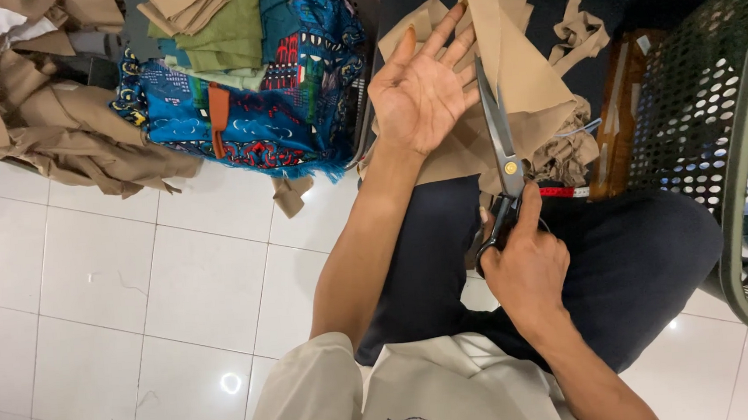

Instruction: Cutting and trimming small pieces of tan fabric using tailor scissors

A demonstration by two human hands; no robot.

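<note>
- the right hand is gripping the handles of the tailor's scissors, blades pointing away over the lap.
- the left hand is lying palm up, fingers spread and holding nothing, on the tan fabric just beside the blades.
- the blue patterned cloth is lying farther left, the green perforated basket standing at right.
</note>
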